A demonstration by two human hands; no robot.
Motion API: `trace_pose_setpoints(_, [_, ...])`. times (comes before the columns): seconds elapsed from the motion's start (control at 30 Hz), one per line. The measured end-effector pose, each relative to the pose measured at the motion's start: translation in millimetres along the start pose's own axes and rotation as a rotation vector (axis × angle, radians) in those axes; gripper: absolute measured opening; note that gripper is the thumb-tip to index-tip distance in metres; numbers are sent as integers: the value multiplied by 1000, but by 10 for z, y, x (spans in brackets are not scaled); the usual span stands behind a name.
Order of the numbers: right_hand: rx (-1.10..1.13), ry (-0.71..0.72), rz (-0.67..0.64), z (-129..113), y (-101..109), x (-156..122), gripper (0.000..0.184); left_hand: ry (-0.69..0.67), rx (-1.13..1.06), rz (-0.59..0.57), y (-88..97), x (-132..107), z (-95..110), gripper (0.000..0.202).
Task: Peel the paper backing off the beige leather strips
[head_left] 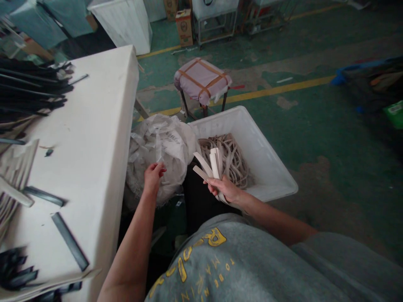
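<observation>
My right hand (223,188) is closed around a bundle of flat beige strips (215,163), their ends fanning out above the fingers. Behind it stands a white plastic bin (267,161) with a tangled heap of similar strips (231,155) inside. My left hand (153,175) is pinched in front of a crumpled whitish plastic sack (176,142). A pale translucent strip (158,144) shows just above its fingertips; whether the fingers hold it or it belongs to the sack, I cannot tell.
To the left is a white table (94,109) bearing dark strips (31,86), pale strips (15,180) and short dark pieces (69,241). Beyond the bin stands a stool with a pink cushion (201,77). A cardboard box (184,27) sits on the green floor farther back.
</observation>
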State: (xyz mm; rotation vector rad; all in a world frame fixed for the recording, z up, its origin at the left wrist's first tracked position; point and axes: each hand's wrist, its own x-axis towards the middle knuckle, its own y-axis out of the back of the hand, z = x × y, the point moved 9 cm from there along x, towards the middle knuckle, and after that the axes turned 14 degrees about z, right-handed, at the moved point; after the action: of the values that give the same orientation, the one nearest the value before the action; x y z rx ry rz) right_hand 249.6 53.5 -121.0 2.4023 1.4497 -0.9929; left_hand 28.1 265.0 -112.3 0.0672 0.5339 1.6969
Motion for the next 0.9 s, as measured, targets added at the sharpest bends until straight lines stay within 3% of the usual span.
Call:
trace_pose_setpoints(0.1, [39,-11,-18,-50,-55,-19,39,81,-171,-82,127,-376,51,47])
trace_pose_setpoints(0.2, [77,3,-78,-161,-191,-43,35,38,-208,-121,289,-771,130,41])
trace_pose_setpoints(0.43, [37,33,-345,-337,-796,-295,35,-72,-168,-132,534,-1429,188,34])
trace_pose_setpoints(0.53, [-36,115,-406,-377,-1059,-432,37,-160,-128,-159,547,-1599,294,30])
trace_pose_setpoints(0.63, [-47,216,-387,-487,-1218,-482,36,-184,-147,-181,558,-1700,348,29])
trace_pose_setpoints(0.77, [-117,325,-356,-717,-1340,-404,32,-132,-215,-203,588,-1765,306,29])
trace_pose_setpoints(0.9, [-162,452,-297,-1115,-1433,-254,29,-73,-242,-220,638,-1831,233,26])
